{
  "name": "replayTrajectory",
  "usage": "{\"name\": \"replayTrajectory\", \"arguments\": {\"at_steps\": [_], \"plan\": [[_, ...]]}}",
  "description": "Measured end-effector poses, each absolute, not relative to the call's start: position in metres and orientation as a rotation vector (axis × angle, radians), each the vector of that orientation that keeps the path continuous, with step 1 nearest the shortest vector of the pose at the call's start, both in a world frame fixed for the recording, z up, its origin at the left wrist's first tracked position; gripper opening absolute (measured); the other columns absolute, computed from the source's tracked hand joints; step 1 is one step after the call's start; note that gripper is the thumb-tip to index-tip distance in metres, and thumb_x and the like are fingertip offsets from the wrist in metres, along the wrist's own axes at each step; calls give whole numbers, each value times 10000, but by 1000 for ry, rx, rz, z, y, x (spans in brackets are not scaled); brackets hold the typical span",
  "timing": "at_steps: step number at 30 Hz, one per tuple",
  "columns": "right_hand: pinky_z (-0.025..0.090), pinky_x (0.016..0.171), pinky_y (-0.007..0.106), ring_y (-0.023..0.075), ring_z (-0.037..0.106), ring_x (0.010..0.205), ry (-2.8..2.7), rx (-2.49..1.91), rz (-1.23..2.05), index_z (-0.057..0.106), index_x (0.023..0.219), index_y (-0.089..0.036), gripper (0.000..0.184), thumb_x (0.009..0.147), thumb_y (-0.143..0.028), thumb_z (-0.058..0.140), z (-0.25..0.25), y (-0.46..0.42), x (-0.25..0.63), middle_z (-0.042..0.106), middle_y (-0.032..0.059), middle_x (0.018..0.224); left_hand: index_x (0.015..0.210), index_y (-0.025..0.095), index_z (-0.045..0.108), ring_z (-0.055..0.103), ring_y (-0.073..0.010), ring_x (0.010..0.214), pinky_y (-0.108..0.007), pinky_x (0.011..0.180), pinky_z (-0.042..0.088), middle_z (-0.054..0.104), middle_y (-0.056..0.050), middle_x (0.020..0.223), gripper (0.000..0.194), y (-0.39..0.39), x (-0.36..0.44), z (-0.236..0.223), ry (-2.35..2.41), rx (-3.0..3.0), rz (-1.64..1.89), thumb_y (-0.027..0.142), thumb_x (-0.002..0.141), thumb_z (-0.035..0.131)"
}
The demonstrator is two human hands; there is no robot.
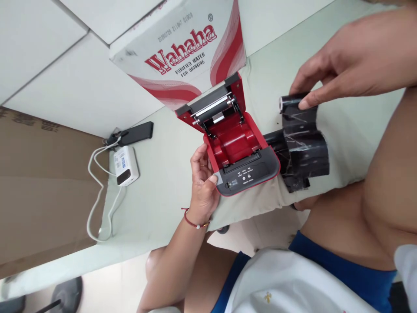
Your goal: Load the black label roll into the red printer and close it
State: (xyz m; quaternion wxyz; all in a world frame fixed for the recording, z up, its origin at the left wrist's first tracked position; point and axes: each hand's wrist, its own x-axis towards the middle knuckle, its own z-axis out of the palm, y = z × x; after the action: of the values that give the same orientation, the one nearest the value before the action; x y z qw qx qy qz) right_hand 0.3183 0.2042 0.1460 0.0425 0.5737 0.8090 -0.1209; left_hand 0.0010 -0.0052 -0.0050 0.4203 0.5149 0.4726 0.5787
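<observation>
Pale green cloth [156, 174] covers the surface, with white panels [42, 56] and a Wahaha carton [185, 52] behind. The left hand [203, 191] grips the opened red-and-black device [243, 161] by its side, above the cloth's near edge; the right [339, 69] pinches a black roll [298, 102] between thumb and fingers (its loose sheet [308, 150] hangs down, creased). The brown cardboard [48, 187] is cut off at left, the device's small lettering is too fine to read, and some of the black sheet lies behind the device.
</observation>
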Motion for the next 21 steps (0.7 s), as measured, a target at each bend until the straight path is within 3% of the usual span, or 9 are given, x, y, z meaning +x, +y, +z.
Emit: {"name": "replayTrajectory", "arguments": {"at_steps": [1, 2, 3, 4, 5, 7, 14, 21], "plan": [[469, 781, 433, 147, 726, 723, 2458, 1666, -390, 619, 409, -47, 739, 973, -343, 244, 135, 213, 324, 779, 205, 1117, 1560, 451, 546, 498, -305, 1626, -440, 1300, 515, 502, -24, 1730, 790, -5, 2, -4, 1167, 1254, 1458, 697, 879, 863], [493, 830, 366, 183, 774, 891, 2444, 1580, -405, 803, 625, -77, 597, 1003, -372, 448, 125, 219, 327, 827, 133, 1103, 1549, 452, 561, 490, -303, 1628, -435, 1304, 508, 505, -17, 1723, 786, -5, 3, -3, 1152, 1216, 1469, 687, 869, 878], [505, 882, 321, 220, 773, 1029, 2420, 1501, -424, 904, 866, -133, 353, 975, -354, 651, 117, 222, 327, 855, 56, 1070, 1538, 450, 577, 482, -302, 1631, -430, 1310, 499, 512, -12, 1713, 785, -6, 4, -2, 1141, 1181, 1480, 681, 857, 893], [509, 912, 312, 226, 769, 1087, 2396, 1483, -446, 920, 1088, -192, 225, 927, -285, 793, 110, 222, 324, 865, 54, 1084, 1526, 447, 593, 474, -303, 1633, -427, 1317, 489, 519, -9, 1702, 788, -6, 5, 0, 1133, 1154, 1490, 679, 842, 907], [502, 912, 310, 226, 757, 1098, 2370, 1477, -462, 889, 1247, -221, 339, 913, -263, 845, 106, 219, 320, 859, 65, 1122, 1517, 446, 605, 469, -303, 1634, -425, 1322, 481, 524, -7, 1693, 794, -6, 6, 1, 1130, 1139, 1498, 675, 827, 923], [476, 886, 328, 235, 740, 1099, 2343, 1456, -475, 827, 1387, -232, 424, 970, -306, 796, 105, 208, 305, 834, 71, 1220, 1509, 447, 618, 467, -305, 1632, -425, 1325, 478, 532, -7, 1678, 807, -6, 6, 2, 1132, 1130, 1502, 672, 805, 942], [502, 895, 364, 261, 733, 1057, 2414, 1376, -526, 800, 1402, -294, 452, 959, -257, 722, 102, 188, 271, 817, 40, 1248, 1529, 459, 596, 544, -306, 1569, -425, 1235, 574, 527, -20, 1683, 791, -7, 3, 2, 1178, 1177, 1465, 668, 835, 915], [499, 954, 359, 247, 740, 1130, 2427, 1296, -542, 848, 1291, -202, 391, 1036, -441, 674, 105, 188, 268, 822, 68, 1244, 1534, 458, 597, 527, -304, 1588, -431, 1261, 551, 520, -24, 1699, 795, -6, 2, -1, 1160, 1194, 1468, 670, 834, 910]]}}
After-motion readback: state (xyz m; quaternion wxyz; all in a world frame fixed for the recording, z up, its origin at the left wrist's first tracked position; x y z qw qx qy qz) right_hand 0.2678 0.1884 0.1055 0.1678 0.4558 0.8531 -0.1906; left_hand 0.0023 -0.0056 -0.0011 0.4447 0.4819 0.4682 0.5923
